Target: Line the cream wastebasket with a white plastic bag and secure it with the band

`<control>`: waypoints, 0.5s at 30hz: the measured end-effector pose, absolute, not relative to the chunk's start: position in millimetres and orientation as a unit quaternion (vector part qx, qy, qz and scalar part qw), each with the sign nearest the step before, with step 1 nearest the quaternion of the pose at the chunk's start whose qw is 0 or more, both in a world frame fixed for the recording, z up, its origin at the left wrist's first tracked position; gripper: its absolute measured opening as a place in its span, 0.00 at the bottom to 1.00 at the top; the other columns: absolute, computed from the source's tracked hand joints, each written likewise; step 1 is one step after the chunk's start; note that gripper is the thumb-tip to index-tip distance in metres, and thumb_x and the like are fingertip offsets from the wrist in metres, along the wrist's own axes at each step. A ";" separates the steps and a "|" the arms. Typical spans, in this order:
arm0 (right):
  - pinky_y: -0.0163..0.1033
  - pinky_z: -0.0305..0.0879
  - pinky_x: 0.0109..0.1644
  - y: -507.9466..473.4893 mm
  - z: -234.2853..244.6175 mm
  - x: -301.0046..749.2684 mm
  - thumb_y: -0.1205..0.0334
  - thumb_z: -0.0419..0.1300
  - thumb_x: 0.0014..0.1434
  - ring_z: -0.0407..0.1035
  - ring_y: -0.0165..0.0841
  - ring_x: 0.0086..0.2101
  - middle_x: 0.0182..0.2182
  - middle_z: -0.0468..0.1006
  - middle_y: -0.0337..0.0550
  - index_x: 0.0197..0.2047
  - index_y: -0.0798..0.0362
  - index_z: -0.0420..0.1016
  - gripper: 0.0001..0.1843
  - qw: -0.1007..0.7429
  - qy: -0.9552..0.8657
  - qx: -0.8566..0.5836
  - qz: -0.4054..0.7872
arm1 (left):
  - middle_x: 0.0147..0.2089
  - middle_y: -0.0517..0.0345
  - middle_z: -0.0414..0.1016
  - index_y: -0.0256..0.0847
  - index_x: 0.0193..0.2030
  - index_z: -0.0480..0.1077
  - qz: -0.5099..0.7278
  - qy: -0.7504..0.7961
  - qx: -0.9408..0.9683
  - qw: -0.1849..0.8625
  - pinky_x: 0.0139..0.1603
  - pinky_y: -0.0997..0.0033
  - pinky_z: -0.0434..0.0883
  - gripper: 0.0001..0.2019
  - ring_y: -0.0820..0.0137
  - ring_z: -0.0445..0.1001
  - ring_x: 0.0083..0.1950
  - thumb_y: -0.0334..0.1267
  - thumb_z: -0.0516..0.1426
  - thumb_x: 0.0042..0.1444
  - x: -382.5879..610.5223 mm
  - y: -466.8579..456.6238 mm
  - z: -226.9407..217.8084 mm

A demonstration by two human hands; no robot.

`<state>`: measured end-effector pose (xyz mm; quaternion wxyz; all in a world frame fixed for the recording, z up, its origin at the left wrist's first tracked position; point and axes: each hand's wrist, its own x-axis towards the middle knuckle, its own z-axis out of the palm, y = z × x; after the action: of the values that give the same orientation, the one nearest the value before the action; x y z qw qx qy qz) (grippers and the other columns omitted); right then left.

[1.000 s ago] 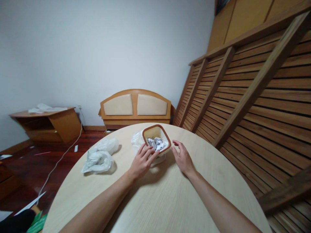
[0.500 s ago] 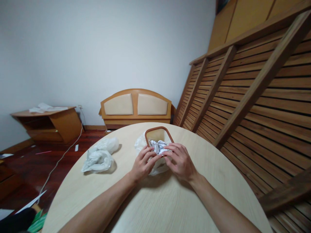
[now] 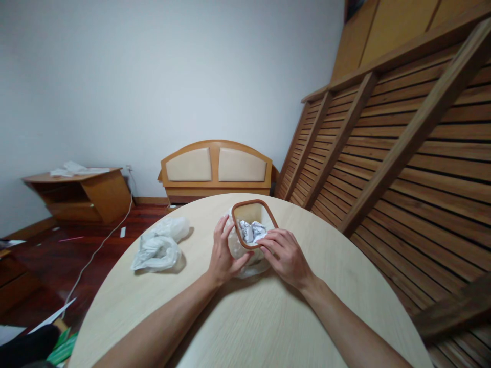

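A small square container with a brown rim (image 3: 268,209) stands on the round pale wooden table (image 3: 261,317), wrapped below in a thin white plastic bag (image 3: 245,265). Crumpled silver foil pieces (image 3: 251,231) lie inside it. My left hand (image 3: 223,254) cups the container's left side, thumb at the front, fingers wrapped up along the bag. My right hand (image 3: 284,256) grips the near right rim, its fingertips curled over the edge beside the foil.
A second crumpled white plastic bag (image 3: 157,248) lies on the table to the left. Beyond the table stand a padded wooden headboard (image 3: 217,168), a low wooden cabinet (image 3: 79,191) and a slatted bed frame (image 3: 402,148) leaning at right. A cable runs over the dark floor.
My right hand came in from beside the container and took its near right rim. My left hand slid from the front rim round to the left side.
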<state>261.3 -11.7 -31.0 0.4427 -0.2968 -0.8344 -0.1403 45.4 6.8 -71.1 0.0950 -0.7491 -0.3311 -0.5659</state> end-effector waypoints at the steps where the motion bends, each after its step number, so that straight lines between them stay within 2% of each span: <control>1: 0.49 0.68 0.53 -11.7 -31.0 261.4 0.64 0.59 0.66 0.70 0.40 0.47 0.40 0.80 0.44 0.47 0.48 0.78 0.09 0.444 -0.834 -0.298 -0.138 | 0.72 0.33 0.49 0.40 0.71 0.47 -0.565 -0.341 -0.746 0.089 0.69 0.37 0.58 0.42 0.47 0.51 0.74 0.49 0.62 0.57 44.6 9.3 -72.5; 6: 0.50 0.68 0.53 -11.0 -31.4 262.3 0.64 0.60 0.65 0.70 0.40 0.47 0.40 0.80 0.44 0.47 0.47 0.78 0.09 0.458 -0.828 -0.303 -0.114 | 0.72 0.32 0.52 0.37 0.73 0.41 -0.543 -0.378 -0.746 0.080 0.70 0.38 0.57 0.50 0.45 0.50 0.74 0.54 0.64 0.54 40.3 20.5 -81.0; 10: 0.50 0.70 0.51 -11.2 -29.8 260.9 0.63 0.59 0.66 0.70 0.40 0.45 0.39 0.79 0.44 0.46 0.46 0.79 0.09 0.484 -0.811 -0.316 -0.086 | 0.70 0.33 0.56 0.37 0.73 0.41 -0.521 -0.392 -0.755 0.072 0.69 0.40 0.60 0.50 0.45 0.52 0.74 0.54 0.64 0.53 38.8 23.1 -86.7; 15: 0.50 0.70 0.50 -12.1 -27.4 259.7 0.64 0.58 0.65 0.70 0.40 0.44 0.37 0.78 0.44 0.44 0.45 0.80 0.09 0.523 -0.791 -0.313 -0.049 | 0.70 0.33 0.56 0.38 0.73 0.41 -0.507 -0.382 -0.771 0.049 0.68 0.39 0.60 0.50 0.46 0.55 0.72 0.53 0.64 0.53 39.6 22.7 -88.0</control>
<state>259.7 -12.1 -27.4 0.5231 -0.3135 -0.7910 -0.0489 39.6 22.7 -88.0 0.0491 -0.7713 -0.3821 -0.5066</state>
